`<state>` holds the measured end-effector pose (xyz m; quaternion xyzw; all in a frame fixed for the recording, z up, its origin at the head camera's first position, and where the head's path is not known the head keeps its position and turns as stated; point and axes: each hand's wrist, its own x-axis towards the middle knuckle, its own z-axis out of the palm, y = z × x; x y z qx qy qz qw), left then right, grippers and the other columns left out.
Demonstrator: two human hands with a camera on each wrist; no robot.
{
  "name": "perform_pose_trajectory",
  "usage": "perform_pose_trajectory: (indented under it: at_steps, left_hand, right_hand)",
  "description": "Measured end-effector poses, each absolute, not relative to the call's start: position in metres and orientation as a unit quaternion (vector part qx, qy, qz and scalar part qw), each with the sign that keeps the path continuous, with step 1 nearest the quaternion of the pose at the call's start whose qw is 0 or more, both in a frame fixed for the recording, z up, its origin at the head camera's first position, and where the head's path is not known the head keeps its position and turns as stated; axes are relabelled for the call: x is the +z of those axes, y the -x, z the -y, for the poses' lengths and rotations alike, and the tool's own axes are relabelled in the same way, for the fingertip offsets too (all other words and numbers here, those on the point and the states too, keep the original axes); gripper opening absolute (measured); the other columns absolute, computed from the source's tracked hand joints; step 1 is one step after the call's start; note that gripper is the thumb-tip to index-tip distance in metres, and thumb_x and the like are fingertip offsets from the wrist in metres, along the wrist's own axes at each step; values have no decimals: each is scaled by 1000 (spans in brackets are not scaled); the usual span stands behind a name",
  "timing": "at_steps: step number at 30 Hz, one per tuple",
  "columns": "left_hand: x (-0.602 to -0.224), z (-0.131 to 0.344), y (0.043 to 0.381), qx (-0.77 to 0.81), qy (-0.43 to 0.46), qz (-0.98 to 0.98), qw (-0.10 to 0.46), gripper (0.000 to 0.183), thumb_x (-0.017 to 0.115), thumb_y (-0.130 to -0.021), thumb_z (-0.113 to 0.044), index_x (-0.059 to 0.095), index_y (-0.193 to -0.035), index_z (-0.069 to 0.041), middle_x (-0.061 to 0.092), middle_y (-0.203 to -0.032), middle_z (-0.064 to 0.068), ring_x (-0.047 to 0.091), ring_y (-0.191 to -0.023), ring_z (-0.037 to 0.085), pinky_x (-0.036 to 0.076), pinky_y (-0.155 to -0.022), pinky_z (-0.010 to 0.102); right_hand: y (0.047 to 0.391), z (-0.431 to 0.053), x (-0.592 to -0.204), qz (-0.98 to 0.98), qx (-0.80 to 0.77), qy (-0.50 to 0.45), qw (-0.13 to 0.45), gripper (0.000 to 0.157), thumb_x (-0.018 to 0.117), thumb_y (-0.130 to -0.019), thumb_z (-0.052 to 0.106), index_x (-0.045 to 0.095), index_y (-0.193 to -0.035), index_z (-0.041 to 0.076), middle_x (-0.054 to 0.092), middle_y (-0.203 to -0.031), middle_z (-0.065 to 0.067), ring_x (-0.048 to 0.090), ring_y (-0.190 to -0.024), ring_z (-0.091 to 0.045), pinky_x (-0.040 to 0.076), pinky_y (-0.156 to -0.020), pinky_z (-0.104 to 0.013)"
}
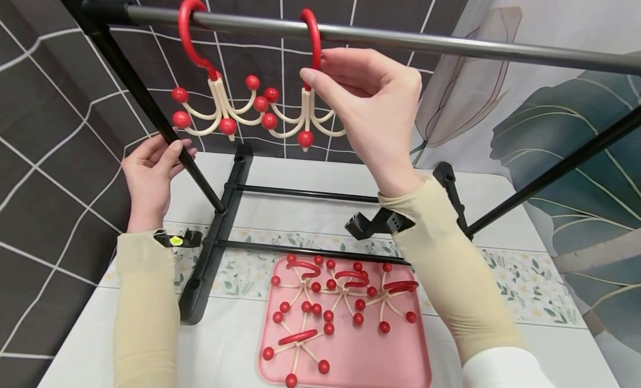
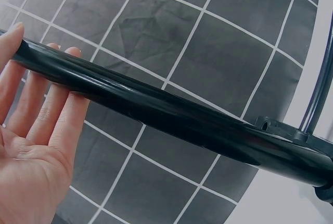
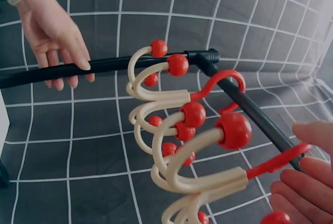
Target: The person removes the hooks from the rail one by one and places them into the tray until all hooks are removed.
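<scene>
A black clothes rack with a metal rail point(image 1: 450, 44) stands on the table. Two cream multi-arm hangers with red hooks and red ball tips hang from the rail, the first hanger point(image 1: 218, 101) at its left end. My right hand point(image 1: 375, 104) pinches the red hook of the second hanger point(image 1: 307, 107) just under the rail, thumb in front. That hook lies between thumb and fingers in the right wrist view too. Lower left, my left hand point(image 1: 152, 171) holds the rack's slanting black post point(image 2: 156, 112), thumb on one side and fingers behind.
A pink tray point(image 1: 375, 360) sits at the front of the table, with several more hangers point(image 1: 299, 338) lying on it. Black crossbars point(image 1: 310, 251) join the rack's feet behind it. A dark tiled-pattern backdrop point(image 1: 45, 171) rises at left, a leaf-print curtain point(image 1: 566, 148) at right.
</scene>
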<state>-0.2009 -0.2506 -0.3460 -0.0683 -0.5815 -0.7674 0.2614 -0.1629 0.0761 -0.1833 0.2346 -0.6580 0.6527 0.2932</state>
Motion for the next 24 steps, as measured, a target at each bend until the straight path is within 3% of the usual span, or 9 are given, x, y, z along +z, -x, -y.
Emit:
perform_pose_trajectory:
  at_steps: [16, 24]
  left_hand:
    - [-346, 249, 201, -759, 68, 591, 264, 31, 76, -90, -1, 71, -120, 6, 74, -103, 18, 75, -84, 22, 58, -84, 29]
    - [-345, 249, 201, -759, 65, 592, 265, 31, 76, -90, -2, 71, -120, 6, 74, -103, 18, 75, -84, 22, 58, -84, 29]
  right_hand:
    - [183, -78, -194, 647, 638, -240, 340, 14, 83, -85, 3, 78, -97, -3, 77, -87, -7, 74, -79, -18, 60, -77, -33]
    - [175, -80, -187, 644, 625, -256, 360, 12, 81, -87, 2, 78, -97, -4, 77, -88, -9, 74, -81, -19, 60, -75, -31]
